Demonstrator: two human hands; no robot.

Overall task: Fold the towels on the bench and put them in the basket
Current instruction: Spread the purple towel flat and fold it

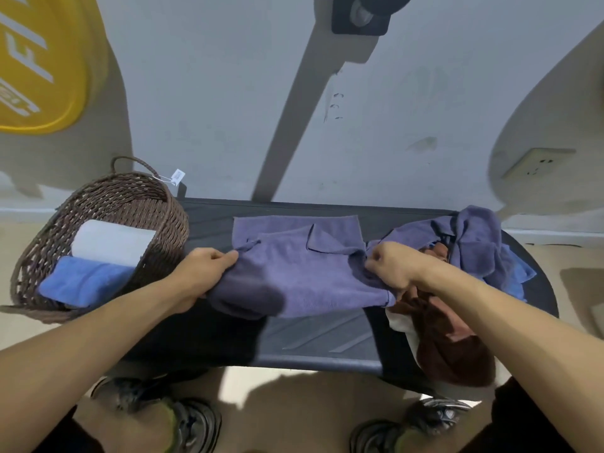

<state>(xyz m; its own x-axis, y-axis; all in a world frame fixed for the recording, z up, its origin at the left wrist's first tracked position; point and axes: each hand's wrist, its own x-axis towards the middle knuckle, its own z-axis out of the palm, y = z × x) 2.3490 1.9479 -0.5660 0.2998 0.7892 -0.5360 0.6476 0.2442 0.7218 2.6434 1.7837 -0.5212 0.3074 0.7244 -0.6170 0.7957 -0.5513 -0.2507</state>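
While both hands work at mid-bench, a purple towel lies spread across the centre of the dark bench, its far edge flat and one far corner turned back. The left hand pinches the towel's left edge between thumb and fingers; the right hand grasps its right edge with curled fingers, so the near part of the cloth is lifted and bunched between them. At the left end of the bench, a woven basket tilts toward the viewer and contains a folded white towel and, nearer, a folded blue towel. At the right end, unfolded towels are heaped: a second purple towel far, a brown towel near, hanging over the bench's near edge.
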